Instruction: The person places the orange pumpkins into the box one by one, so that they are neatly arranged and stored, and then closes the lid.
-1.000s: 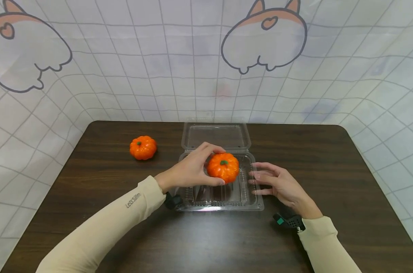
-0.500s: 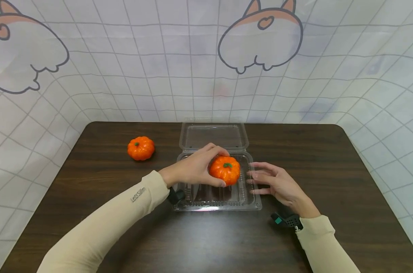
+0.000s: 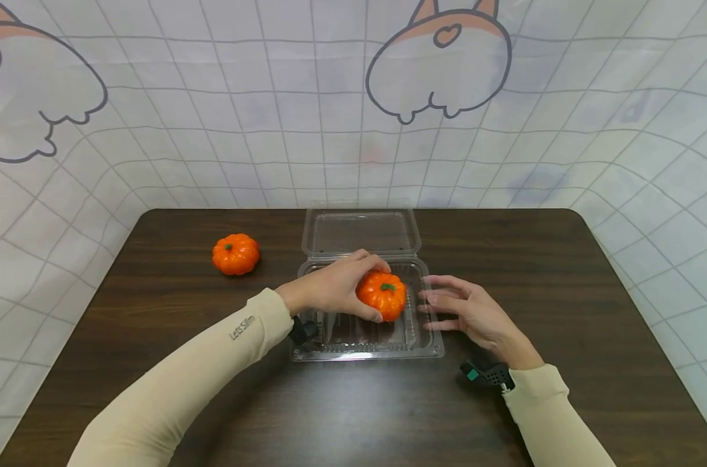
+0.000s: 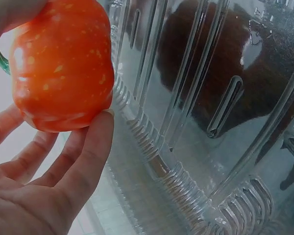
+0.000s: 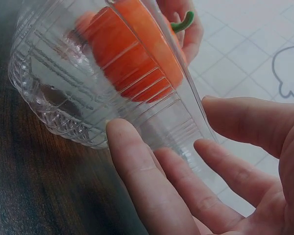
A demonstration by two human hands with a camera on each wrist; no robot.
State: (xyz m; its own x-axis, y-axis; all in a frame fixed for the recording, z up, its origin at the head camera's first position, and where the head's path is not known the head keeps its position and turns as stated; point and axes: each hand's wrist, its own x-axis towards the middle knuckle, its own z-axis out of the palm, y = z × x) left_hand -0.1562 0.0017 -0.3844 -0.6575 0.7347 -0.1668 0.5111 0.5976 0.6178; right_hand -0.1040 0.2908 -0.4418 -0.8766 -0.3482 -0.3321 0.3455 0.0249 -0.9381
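My left hand (image 3: 338, 284) grips a small orange pumpkin (image 3: 386, 298) with a green stem, thumb on the near side and fingers round the far side. The pumpkin is above the base of a clear plastic clamshell container (image 3: 365, 356), whose hinged lid (image 3: 362, 233) lies back behind it. In the left wrist view, the ridged container floor (image 4: 186, 112) shows beside the pumpkin (image 4: 63, 68). My right hand (image 3: 476, 318) is at the container's right wall with fingers spread and holds nothing. Through that wall the right wrist view shows the pumpkin (image 5: 137, 58); whether the fingertips touch the plastic is unclear.
A second orange pumpkin (image 3: 237, 254) stands on the dark wooden table (image 3: 353, 415), left of the container. White grid-patterned cloth (image 3: 295, 117) with cartoon drawings hangs behind the table and at both sides.
My left hand has moved the pumpkin slightly lower and rightward over the container. My right hand keeps its place by the right wall. The head view has shifted a little.
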